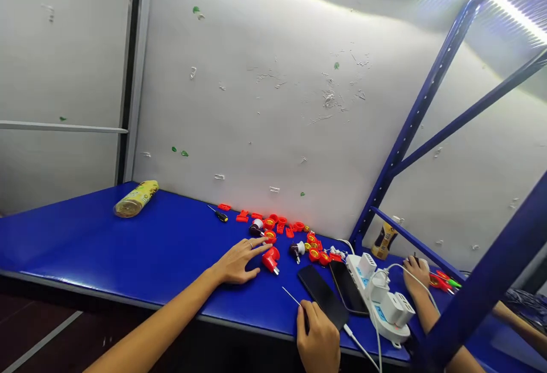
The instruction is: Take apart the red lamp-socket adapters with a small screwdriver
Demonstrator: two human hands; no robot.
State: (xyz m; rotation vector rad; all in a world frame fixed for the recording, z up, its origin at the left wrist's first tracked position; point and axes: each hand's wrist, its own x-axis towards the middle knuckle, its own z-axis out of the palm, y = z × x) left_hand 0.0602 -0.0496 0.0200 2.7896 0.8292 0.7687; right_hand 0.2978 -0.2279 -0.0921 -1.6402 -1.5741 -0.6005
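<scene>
My left hand [239, 262] is open over the blue table, with its fingers spread. Its fingertips are at a red round socket part [270, 237]; whether they press on it I cannot tell. Just beside the hand lies a red lamp holder with plug pins [270, 259]. My right hand [318, 336] is closed around a screwdriver [291, 296]; its thin shaft points up and left while the handle is hidden in the fist. Dark-and-white lamp holders [296, 250] and several red parts [314, 254] with brass-coloured insides lie near the wall.
Two phones, a black one [322, 296] and another [348, 287], lie by a white power strip [380, 299] with chargers and cables. Another screwdriver [221, 216] and a yellow bottle [137, 199] are further left. Beyond the blue frame post [401, 139] is another person's hand [416, 276].
</scene>
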